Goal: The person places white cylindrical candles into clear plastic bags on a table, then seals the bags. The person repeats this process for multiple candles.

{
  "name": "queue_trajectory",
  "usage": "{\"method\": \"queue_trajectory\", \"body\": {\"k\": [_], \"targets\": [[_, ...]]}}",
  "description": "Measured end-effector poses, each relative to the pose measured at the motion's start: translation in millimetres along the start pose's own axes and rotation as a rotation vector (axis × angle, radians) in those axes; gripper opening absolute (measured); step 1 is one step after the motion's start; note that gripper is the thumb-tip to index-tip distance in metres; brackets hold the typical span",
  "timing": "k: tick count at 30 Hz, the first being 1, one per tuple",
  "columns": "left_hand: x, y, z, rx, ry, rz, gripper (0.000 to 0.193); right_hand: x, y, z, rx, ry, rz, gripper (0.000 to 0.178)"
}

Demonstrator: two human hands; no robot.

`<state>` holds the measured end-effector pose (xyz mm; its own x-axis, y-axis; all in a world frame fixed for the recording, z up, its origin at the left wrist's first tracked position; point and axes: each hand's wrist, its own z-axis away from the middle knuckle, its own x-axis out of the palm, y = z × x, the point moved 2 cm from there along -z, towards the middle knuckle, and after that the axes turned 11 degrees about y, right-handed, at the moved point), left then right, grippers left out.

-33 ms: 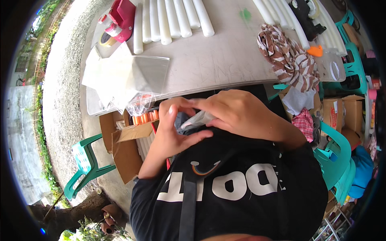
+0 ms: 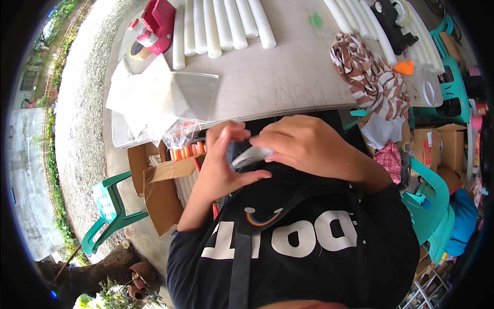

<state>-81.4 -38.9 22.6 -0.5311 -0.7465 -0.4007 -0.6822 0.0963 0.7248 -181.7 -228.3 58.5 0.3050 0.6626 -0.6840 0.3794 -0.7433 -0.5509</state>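
Low in front of my body, my right hand (image 2: 301, 140) is closed, its thumb and fingers pinching a crumpled, whitish see-through piece that looks like plastic film (image 2: 252, 155). My left hand (image 2: 222, 159) faces it with thumb and fingers curved wide apart, and nothing shows between them. Part of the film lies in the gap between the two hands; its far end is hidden under my right fingers. Just beyond both hands runs the near edge of the table (image 2: 288, 82).
On the table lie clear plastic sheets (image 2: 193, 95), rows of long white candle-like sticks (image 2: 236, 26), a pink tape dispenser (image 2: 157, 26), a black dispenser (image 2: 387, 23) and a brown-and-white cloth (image 2: 368, 72). Below left is a cardboard box (image 2: 159, 206); a green chair (image 2: 427, 201) stands at right.
The fingertips of my left hand have drawn a little away from my right fingers, widening the gap. My right hand keeps its pinch on the film.
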Motion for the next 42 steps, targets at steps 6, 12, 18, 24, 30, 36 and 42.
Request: {"method": "queue_trajectory", "body": {"k": [6, 12, 18, 24, 30, 36, 42], "targets": [[2, -27, 25, -0.342, -0.220, -0.074, 0.059, -22, 5, 4, 0.029, 0.071, -0.136, 0.028], [-10, 36, -57, 0.213, 0.064, -0.569, 0.042, -86, 11, -1, -0.124, 0.395, 0.015, 0.029], [43, -8, -114, 0.632, 0.206, -0.884, 0.047, -74, 81, 26, 0.258, 0.785, 0.185, 0.016], [76, -50, -91, 0.526, 0.096, -0.830, 0.045, -44, 104, 60, 0.479, 0.657, 0.145, 0.025], [70, -39, -88, 0.412, 0.112, -0.760, 0.044, -40, 96, 78, 0.547, 0.698, -0.093, 0.065], [77, -46, -69, 0.510, 0.084, -0.719, 0.025, -31, 95, 64, 0.637, 0.826, -0.304, 0.071], [78, -55, -73, 0.483, 0.064, -0.544, 0.023, -19, 101, 61, 0.545, 0.820, -0.375, 0.072]]}}
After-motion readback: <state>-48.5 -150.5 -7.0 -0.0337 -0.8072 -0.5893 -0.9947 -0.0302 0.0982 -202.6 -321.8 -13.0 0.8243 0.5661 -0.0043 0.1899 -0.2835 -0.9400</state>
